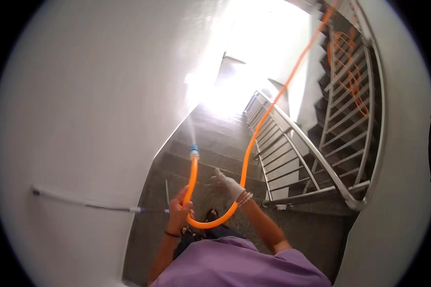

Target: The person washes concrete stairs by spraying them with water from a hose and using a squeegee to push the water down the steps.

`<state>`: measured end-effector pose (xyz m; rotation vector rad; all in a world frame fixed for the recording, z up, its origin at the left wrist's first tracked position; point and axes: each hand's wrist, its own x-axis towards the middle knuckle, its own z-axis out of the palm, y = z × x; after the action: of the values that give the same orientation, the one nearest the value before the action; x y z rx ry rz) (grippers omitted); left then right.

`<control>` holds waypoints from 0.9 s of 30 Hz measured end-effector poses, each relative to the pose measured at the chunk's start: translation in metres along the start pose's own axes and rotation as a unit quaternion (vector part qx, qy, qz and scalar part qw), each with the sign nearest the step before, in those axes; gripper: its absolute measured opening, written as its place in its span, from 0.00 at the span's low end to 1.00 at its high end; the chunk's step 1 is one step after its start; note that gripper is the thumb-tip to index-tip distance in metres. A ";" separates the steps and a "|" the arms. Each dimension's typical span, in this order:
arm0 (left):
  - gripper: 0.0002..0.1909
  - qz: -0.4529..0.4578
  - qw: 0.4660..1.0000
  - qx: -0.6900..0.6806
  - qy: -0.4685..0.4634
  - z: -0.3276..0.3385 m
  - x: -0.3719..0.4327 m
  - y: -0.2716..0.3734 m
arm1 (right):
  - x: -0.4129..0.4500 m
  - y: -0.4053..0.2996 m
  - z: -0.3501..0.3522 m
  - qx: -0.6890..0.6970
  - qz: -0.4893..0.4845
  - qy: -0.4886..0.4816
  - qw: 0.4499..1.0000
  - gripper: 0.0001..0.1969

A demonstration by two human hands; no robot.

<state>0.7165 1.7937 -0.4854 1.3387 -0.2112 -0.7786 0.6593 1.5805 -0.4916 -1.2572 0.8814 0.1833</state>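
My left hand (179, 210), bare, is closed around an orange hose (193, 179) below its end. The hose end points up and away toward the stairs, with a blue-tipped nozzle (194, 149) on a pale fitting. From the tip comes a thin, whitish jet of water (191, 131). Below my hands the hose bends in a U, then passes by my right wrist and climbs over the railing. My right hand (227, 183), in a white glove, holds nothing; its fingers are spread and a little blurred.
Dark stairs (215, 143) descend ahead toward a glaring bright area. A metal railing (309, 147) stands on the right, with another flight behind it. Loops of orange hose (350, 71) lie on that flight. A long thin pole (89, 205) leans by the white wall (82, 118) at left.
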 end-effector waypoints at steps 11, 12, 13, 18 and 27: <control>0.33 0.308 0.800 0.410 -0.311 0.219 0.006 -0.030 | -0.049 0.056 -0.174 0.665 -0.123 -0.118 0.727 0.12; 0.35 0.310 0.817 0.364 -0.324 0.236 -0.005 -0.033 | -0.081 0.046 -0.182 0.658 -0.132 -0.088 0.736 0.13; 0.37 0.308 0.831 0.313 -0.343 0.251 -0.015 -0.035 | -0.107 0.043 -0.197 0.666 -0.138 -0.084 0.728 0.13; 0.34 0.097 0.756 0.209 -0.613 0.297 -0.031 -0.040 | -0.220 0.068 -0.229 0.670 -0.174 0.004 0.722 0.12; 0.20 0.423 0.398 0.320 -0.748 0.386 0.046 -0.144 | -0.369 0.049 -0.170 0.421 0.046 0.353 0.834 0.10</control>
<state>0.4794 1.4572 -0.5338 0.4684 -2.6671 -0.7404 0.3028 1.5708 -0.2899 -0.4084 1.4434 -0.5940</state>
